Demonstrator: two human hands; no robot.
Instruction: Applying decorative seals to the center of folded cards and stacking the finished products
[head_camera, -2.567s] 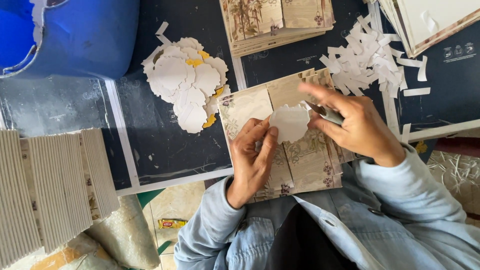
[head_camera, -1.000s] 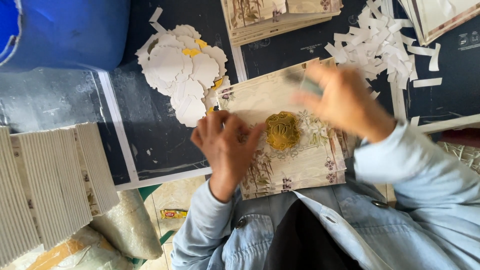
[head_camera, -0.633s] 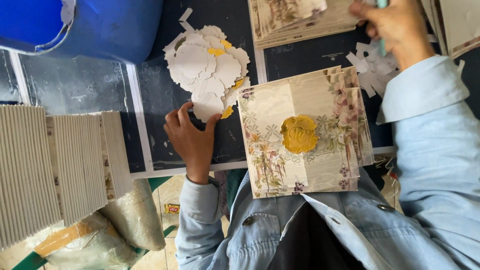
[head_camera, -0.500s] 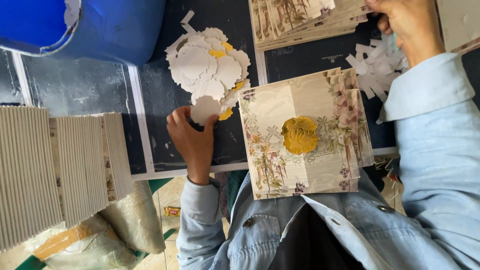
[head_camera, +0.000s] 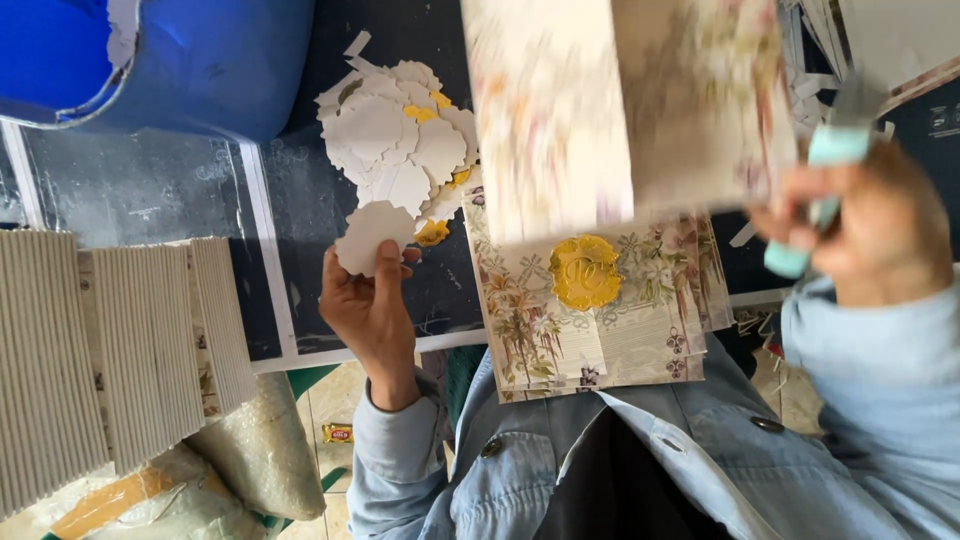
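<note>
Presently, left hand (head_camera: 372, 305) at centre-left, palm up, grip grasping a white scalloped cutout (head_camera: 370, 232); right hand (head_camera: 865, 225) (blurred, upper right) lifts a floral card (head_camera: 620, 110), grip clenched on it.

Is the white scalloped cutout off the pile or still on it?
Off: the left hand pinches the cutout just below the pile.

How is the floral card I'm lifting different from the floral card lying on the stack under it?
The lifted card is blurred, held by the right hand, with no seal visible. The lying card is sharp, flat on its stack, with a yellow seal on it. Both share the pale floral print.
</note>
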